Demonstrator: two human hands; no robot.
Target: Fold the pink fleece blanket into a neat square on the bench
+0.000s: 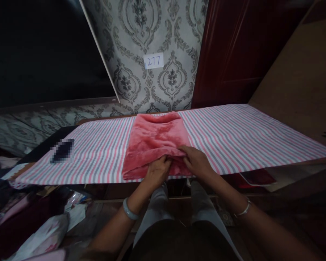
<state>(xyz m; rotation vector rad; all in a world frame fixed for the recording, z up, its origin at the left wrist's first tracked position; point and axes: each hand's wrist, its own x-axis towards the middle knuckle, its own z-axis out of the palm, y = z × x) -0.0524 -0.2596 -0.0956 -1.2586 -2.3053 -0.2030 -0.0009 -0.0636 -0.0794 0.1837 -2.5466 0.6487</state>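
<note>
A plush coral-pink blanket [160, 132] lies folded into a rough rectangle on a striped cloth [220, 130]. Its near edge is turned up and forms a loose flap. My left hand [158, 170] is closed on that flap near its middle, with the fingertips tucked into the fabric. Just to the right, my right hand [197, 159] pinches the same edge close to the blanket's near right corner. Some of the fingers on both hands are hidden by the folds.
Behind the table stands a patterned wall with a paper label [153, 60]. A large dark screen [49, 50] leans in at the left, and a big cardboard box [301, 79] is at the right. Bags and cloths [43, 235] litter the lower left. A blurred-out dark object [62, 151] lies on the striped cloth.
</note>
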